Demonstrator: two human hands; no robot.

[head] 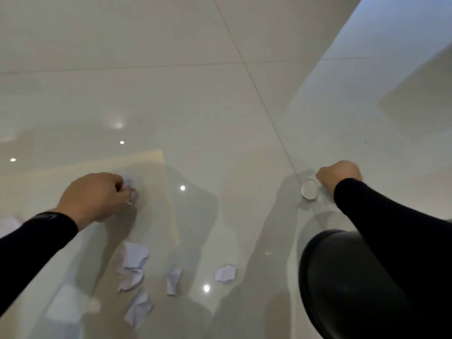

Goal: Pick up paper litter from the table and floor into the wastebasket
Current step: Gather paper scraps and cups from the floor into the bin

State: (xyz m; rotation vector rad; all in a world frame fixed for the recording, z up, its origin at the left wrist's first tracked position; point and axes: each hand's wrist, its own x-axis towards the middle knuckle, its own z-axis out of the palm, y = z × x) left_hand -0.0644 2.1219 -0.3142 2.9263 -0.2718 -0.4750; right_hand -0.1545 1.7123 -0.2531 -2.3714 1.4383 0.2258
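My left hand (94,198) is closed around a small crumpled white paper (132,190), which pokes out past the fingertips. Several more crumpled white papers lie lower in the view: a large one (133,264), a narrow one (173,280), a small one (225,273) and another (139,310) near the bottom. My right hand (338,176) is a closed fist at the right, and nothing shows in it. The black round wastebasket (342,285) sits at the lower right, partly under my right sleeve.
Glossy pale floor tiles (195,94) with light reflections fill the view, apparently seen through a glass surface. A round translucent disc (309,189) sits just left of my right wrist. One more white scrap (9,223) shows at the left edge.
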